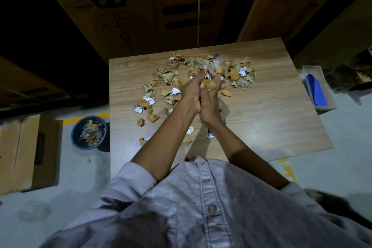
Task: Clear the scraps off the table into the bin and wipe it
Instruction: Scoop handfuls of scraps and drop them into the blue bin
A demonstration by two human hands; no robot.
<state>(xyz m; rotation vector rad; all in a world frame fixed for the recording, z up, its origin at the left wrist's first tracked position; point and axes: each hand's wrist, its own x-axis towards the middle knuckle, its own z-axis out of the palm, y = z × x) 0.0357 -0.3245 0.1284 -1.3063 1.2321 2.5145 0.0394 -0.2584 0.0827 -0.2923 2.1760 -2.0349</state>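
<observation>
Much of the room was dark. The big cardboard boxes behind the table were only dimly seen, and the print on them could not be read. The near edge of the wooden table was hidden by the person's grey shirt, and some scraps there were covered by the arms. The insides of the hands could not be seen, so how much was held could not be told. A clear tray was seen just off the table's right side with something blue in it. What the blue thing was could not be made out.

Both arms were stretched out over the middle of the table. The left hand and the right hand were pressed side by side, touching, with their backs turned up. Their fingers were curled round a bunch of scraps, which was squeezed between them. Bits of brown card poked out at the top.

Many more scraps were spread over the far and left parts of the table: torn brown card, white paper and crinkly clear plastic. The blue bin was stood on the floor just beside the table's left edge, with some scraps already in it. A cardboard box was laid on the floor left of the bin.
</observation>
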